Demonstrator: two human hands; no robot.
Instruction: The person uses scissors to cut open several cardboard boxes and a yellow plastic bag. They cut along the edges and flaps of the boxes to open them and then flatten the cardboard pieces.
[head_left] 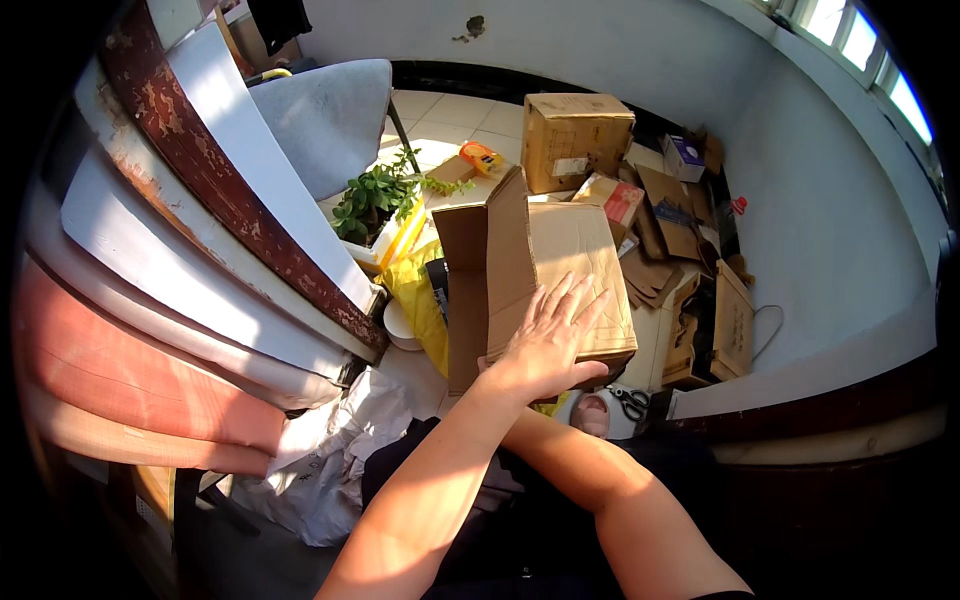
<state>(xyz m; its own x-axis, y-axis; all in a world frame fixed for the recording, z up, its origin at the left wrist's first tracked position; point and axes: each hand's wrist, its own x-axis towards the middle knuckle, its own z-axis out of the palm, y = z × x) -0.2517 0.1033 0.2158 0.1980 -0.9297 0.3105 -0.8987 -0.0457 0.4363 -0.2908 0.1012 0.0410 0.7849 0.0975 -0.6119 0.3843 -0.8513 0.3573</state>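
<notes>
A brown cardboard box (570,240) stands in front of me, tilted a little. One flap (510,250) rises upright, and the left side gapes open onto a dark inside. My left hand (550,345) lies flat on the creased right panel, fingers spread, thumb pointing right. My right forearm (575,465) crosses under the left one. Its hand is hidden behind the left wrist and the box's near edge; only a bit of a fingertip seems to show by the left wrist, so its grip cannot be made out.
A larger closed carton (570,145) stands behind. Flattened cardboard (670,215) and an opened carton (730,320) lie along the right wall. Black-handled scissors (630,402) rest near my foot. To the left are a potted plant (375,200), a yellow bag (415,300), a white bowl (400,325) and crumpled white plastic (330,460).
</notes>
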